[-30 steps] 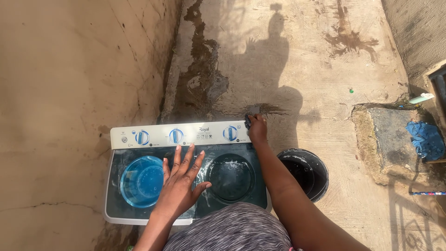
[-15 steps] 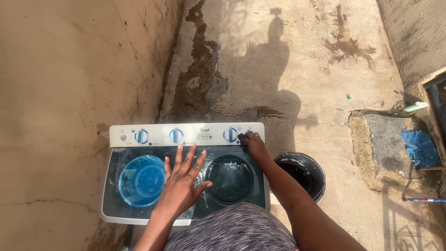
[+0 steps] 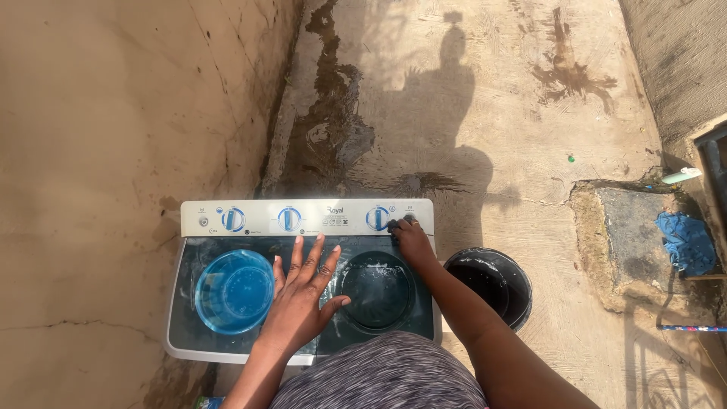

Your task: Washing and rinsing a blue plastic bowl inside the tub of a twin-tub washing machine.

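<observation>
White twin-tub washer (image 3: 227, 344), blue dial (image 3: 378, 218) in right hand's (image 3: 413, 241) grip.

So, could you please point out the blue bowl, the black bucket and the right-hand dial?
blue bowl (image 3: 235, 290): head view, inner bottom.
black bucket (image 3: 501, 265): head view, far rim.
right-hand dial (image 3: 377, 218): head view, knob centre, beside the right hand (image 3: 413, 242).

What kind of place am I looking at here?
Probably an outdoor concrete yard used for laundry: a twin-tub washing machine stands by a plastered wall, a black bucket beside it, with wet patches on the ground.
</observation>
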